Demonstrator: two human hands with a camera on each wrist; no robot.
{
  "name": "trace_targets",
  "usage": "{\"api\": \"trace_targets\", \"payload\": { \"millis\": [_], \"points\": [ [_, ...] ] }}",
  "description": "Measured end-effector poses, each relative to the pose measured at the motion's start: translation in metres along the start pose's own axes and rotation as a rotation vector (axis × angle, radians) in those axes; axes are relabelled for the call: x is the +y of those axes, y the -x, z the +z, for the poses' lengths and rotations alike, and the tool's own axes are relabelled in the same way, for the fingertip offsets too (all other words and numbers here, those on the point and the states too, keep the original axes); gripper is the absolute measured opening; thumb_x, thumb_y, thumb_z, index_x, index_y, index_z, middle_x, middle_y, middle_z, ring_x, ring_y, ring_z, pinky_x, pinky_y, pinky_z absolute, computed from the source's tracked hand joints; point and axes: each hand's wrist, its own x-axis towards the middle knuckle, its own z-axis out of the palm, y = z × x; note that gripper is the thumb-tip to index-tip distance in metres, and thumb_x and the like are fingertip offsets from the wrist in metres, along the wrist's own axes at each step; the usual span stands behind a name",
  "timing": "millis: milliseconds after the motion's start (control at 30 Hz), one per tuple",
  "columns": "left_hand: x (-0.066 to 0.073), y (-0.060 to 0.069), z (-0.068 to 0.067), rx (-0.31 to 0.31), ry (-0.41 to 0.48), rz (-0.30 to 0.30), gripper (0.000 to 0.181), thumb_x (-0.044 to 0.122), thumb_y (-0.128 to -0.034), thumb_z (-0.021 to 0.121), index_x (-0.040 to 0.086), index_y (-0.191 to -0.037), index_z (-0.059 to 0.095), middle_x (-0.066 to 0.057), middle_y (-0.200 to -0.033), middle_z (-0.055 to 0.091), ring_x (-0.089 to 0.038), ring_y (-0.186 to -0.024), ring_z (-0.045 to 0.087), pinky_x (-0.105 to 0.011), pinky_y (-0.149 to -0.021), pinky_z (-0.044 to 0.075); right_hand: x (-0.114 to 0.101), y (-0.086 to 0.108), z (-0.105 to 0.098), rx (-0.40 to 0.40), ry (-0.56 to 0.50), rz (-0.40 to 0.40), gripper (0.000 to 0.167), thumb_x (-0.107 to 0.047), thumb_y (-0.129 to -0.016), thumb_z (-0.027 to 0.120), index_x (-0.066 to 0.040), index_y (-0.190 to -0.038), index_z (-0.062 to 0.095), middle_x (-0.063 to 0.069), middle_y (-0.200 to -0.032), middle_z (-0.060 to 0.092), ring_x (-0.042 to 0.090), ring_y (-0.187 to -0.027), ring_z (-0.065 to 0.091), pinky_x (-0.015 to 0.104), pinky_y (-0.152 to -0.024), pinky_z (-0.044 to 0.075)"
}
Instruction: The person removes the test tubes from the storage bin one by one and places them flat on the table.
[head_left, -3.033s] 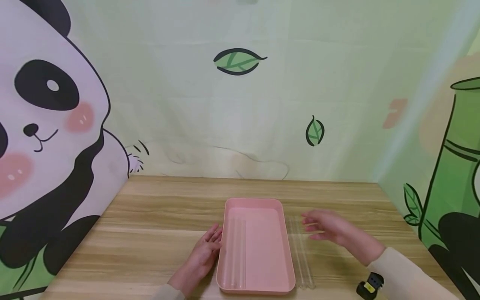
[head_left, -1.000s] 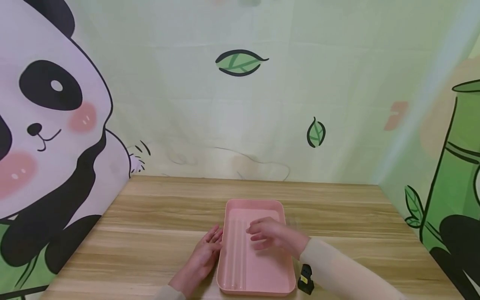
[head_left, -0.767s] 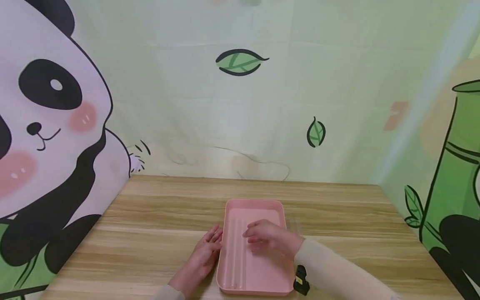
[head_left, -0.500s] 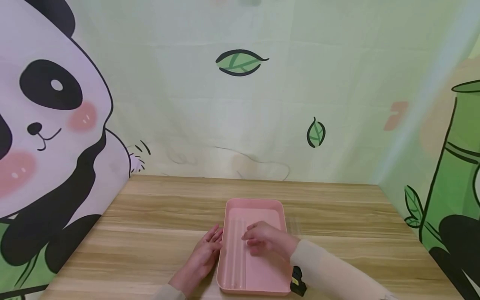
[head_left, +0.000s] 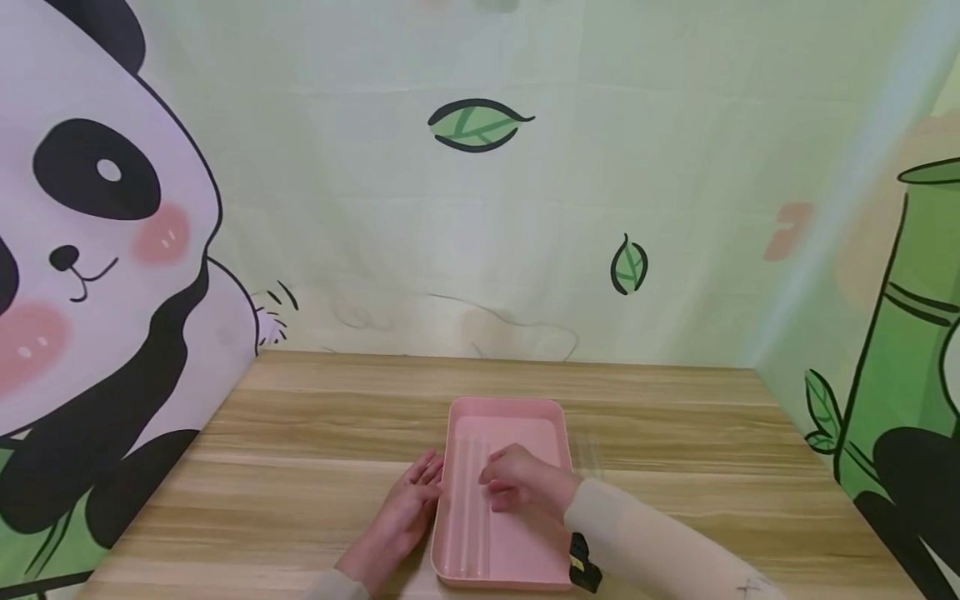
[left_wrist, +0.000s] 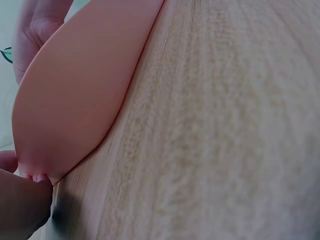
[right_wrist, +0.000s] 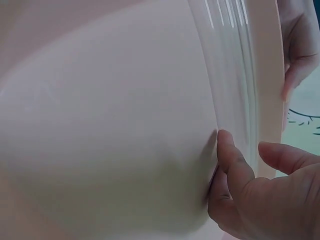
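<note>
A shallow pink tray (head_left: 534, 546) lies lengthwise on the wooden table. Several clear tubes (head_left: 467, 533) lie side by side along its left wall. My left hand (head_left: 405, 504) rests outside that wall, with its fingertips (left_wrist: 42, 178) touching the pink side. Inside the tray, my right hand (head_left: 525, 479) reaches down to the tubes. Its index fingertip (right_wrist: 225, 136) is at the tubes' edge, and the thumb (right_wrist: 285, 156) is over their other side, with a gap between the two. Whether both touch the tubes cannot be told.
More clear tubes (head_left: 588, 454) lie on the wooden table (head_left: 315, 433) just right of the tray, partly hidden by my right sleeve (head_left: 645, 533). A printed cloth wall (head_left: 360, 208) stands behind the table.
My right hand has come from beside the tubes on the table into the tray, then edged left and lower toward the tubes there. My left hand has stayed at the tray's side.
</note>
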Motion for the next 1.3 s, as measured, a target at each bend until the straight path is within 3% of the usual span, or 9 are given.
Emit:
{"api": "trace_targets", "payload": {
  "millis": [233,467,733,900,1067,1200,1300],
  "points": [
    [-0.001,-0.001,-0.002,-0.005,0.000,0.007,0.073,-0.013,-0.0954,0.038,-0.009,-0.160,0.003,-0.037,-0.166,0.010,-0.049,-0.157,0.014,-0.027,-0.120,0.038,-0.003,-0.002,0.003,-0.001,-0.002,0.021,0.023,0.007,-0.088,0.064,0.004,-0.107,0.050,0.006,-0.083,0.045,0.016,-0.070,0.050,0.020,-0.050,0.054],
    [-0.002,0.000,-0.002,-0.005,-0.006,0.013,0.073,-0.013,-0.0950,0.038,-0.010,-0.160,0.004,-0.037,-0.166,0.011,-0.047,-0.156,0.016,-0.019,-0.110,0.042,0.001,-0.002,0.009,0.028,-0.020,-0.012,0.041,0.009,-0.084,0.063,0.009,-0.121,0.045,0.005,-0.079,0.041,0.009,-0.055,0.042,0.021,-0.049,0.053],
    [0.000,0.002,0.001,0.009,-0.004,-0.001,0.072,-0.012,-0.0964,0.040,-0.009,-0.160,0.006,-0.036,-0.166,0.013,-0.047,-0.157,0.016,-0.025,-0.117,0.042,0.002,0.002,0.013,0.034,-0.021,-0.033,0.035,0.011,-0.081,0.062,0.004,-0.107,0.042,0.000,-0.068,0.035,0.006,-0.050,0.035,0.018,-0.044,0.046],
    [-0.001,0.002,0.000,0.021,-0.011,-0.002,0.073,-0.012,-0.0957,0.042,-0.009,-0.160,0.008,-0.036,-0.165,0.015,-0.046,-0.156,0.019,-0.018,-0.107,0.045,-0.001,0.003,0.011,0.027,-0.016,-0.018,0.043,0.011,-0.081,0.062,0.010,-0.120,0.043,0.003,-0.073,0.039,0.008,-0.055,0.039,0.020,-0.049,0.053],
    [-0.001,0.001,-0.001,0.031,-0.007,-0.001,0.072,-0.011,-0.0959,0.043,-0.009,-0.160,0.009,-0.036,-0.165,0.015,-0.046,-0.156,0.019,-0.012,-0.097,0.047,-0.006,0.002,0.007,0.021,-0.045,0.002,0.049,0.013,-0.082,0.063,0.011,-0.126,0.044,0.009,-0.085,0.043,0.015,-0.067,0.045,0.036,-0.067,0.064],
    [-0.001,0.001,-0.001,0.022,-0.006,-0.002,0.072,-0.011,-0.0959,0.042,-0.009,-0.160,0.008,-0.037,-0.165,0.014,-0.046,-0.156,0.018,-0.013,-0.100,0.047,-0.008,0.003,0.001,0.007,-0.030,-0.009,0.054,0.011,-0.083,0.064,0.013,-0.134,0.044,0.008,-0.083,0.046,0.016,-0.066,0.049,0.038,-0.070,0.065],
    [-0.001,0.000,-0.001,0.017,-0.005,-0.001,0.073,-0.012,-0.0957,0.041,-0.009,-0.160,0.007,-0.037,-0.165,0.014,-0.047,-0.157,0.017,-0.022,-0.115,0.043,-0.010,0.002,-0.005,-0.007,-0.028,-0.017,0.056,0.010,-0.085,0.063,0.011,-0.137,0.043,0.006,-0.079,0.048,0.014,-0.059,0.049,0.031,-0.061,0.062]
  ]
}}
